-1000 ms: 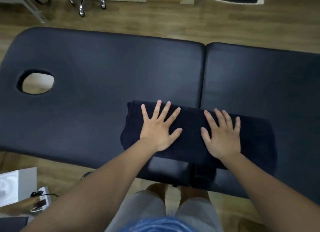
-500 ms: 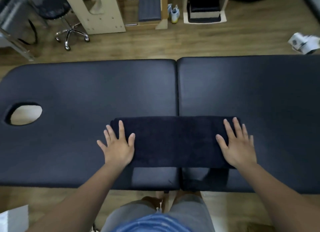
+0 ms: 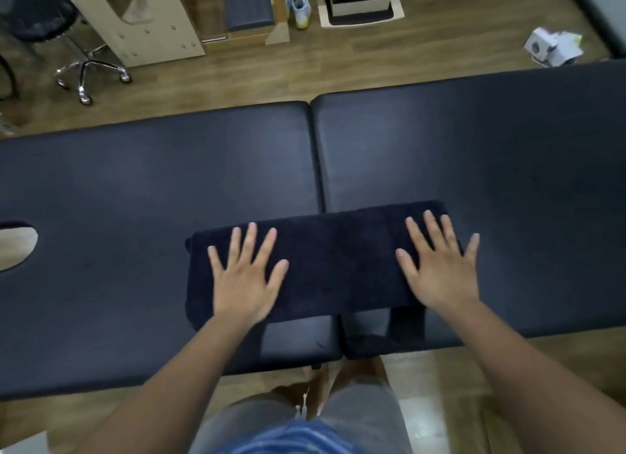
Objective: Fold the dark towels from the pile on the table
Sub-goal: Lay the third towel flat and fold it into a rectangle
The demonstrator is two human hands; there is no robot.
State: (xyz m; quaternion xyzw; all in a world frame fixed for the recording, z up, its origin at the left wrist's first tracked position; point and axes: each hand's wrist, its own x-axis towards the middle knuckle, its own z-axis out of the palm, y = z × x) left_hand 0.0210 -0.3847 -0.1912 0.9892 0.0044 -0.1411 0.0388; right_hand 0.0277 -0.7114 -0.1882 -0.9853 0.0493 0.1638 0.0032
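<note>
Wooden flooring runs behind a dark blue padded counter, split by a seam into two cushions, with an oval cut-out at its far left end. Moving right, we meet our left grip, a bare hand with fingers straight and spread, pressed flat on the left end of the black terry towel and clasping nothing. That towel lies near the counter's front edge, straddling the seam, folded into one long thick band with rounded ends and a fairly even top. A darker patch sits below its front edge, and we cannot tell whether it is cloth or shadow. Our right grip rests just as flat and splayed on the right end, its little finger reaching past the towel onto the bare counter. We judge this to be a smoothing press before the next fold. The covering looks slick, so uneven pressure could slide the whole band toward the front edge or skew its layers. Lifting one end carelessly could let the stacked folds spring apart. We see no pile of other towels from this angle.
</note>
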